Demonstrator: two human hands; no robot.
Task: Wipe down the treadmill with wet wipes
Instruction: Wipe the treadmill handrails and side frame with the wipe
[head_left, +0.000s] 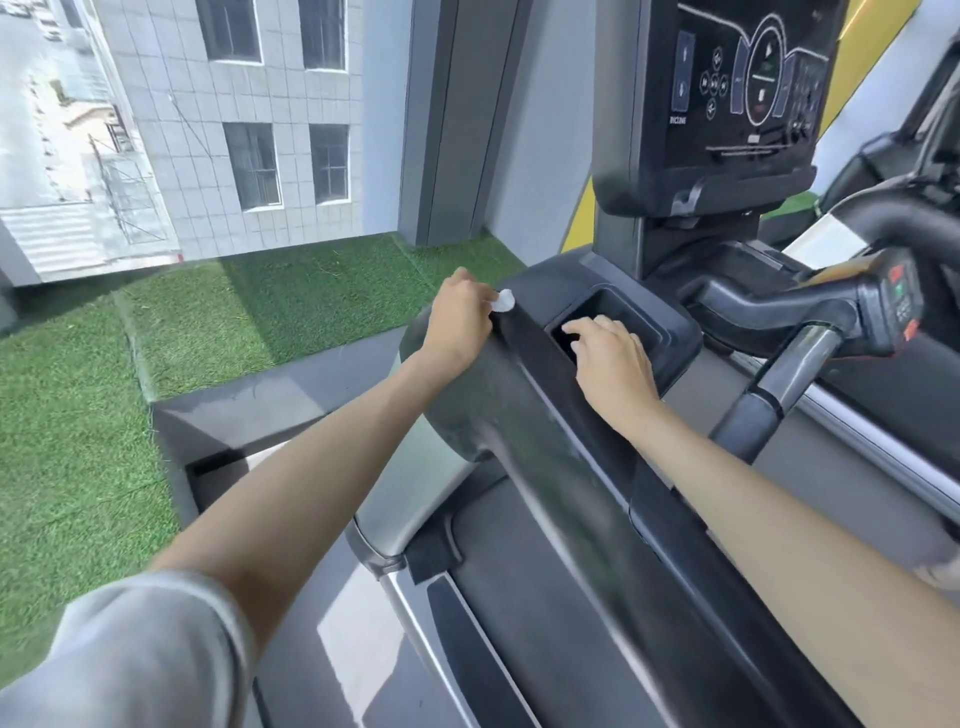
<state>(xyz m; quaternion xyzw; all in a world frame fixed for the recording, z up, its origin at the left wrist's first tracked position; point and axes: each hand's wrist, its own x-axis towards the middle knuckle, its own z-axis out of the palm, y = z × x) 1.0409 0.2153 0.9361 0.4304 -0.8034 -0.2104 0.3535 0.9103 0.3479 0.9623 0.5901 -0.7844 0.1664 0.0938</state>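
- Treadmill (545, 467), black and grey with a moulded plastic console arm, fills the middle and right of the head view; both hands are on its upper end, with bare forearms stretched out over its left side rail.
- The left hand (457, 322) sits at the outer left edge of the console arm, knuckles up and fingers curled under.
- It pinches a small, crumpled white wet wipe (503, 301), which pokes out on the hand's right side and touches the black plastic there.
- The right hand (615, 364) lies palm down just to the right of the left hand, apart from it and not touching the wipe.
- Its fingers are loosely spread and nearly straight, holding nothing. The fingertips reach over the near rim of a rectangular recessed black tray (631, 309) set into the console arm.
- Beyond the right hand, a dark control panel with pale button outlines (748, 78) stands on a post.
- Right of the right hand, a dark grey handlebar (769, 306) curves to a grip with red and green buttons (901, 304).
- Left of the left hand, green artificial turf (78, 415) covers the floor, and a pale tiled building (171, 104) shows through a window beyond it.
- A light grey sleeve (130, 660) covers the left upper arm at the lower left.
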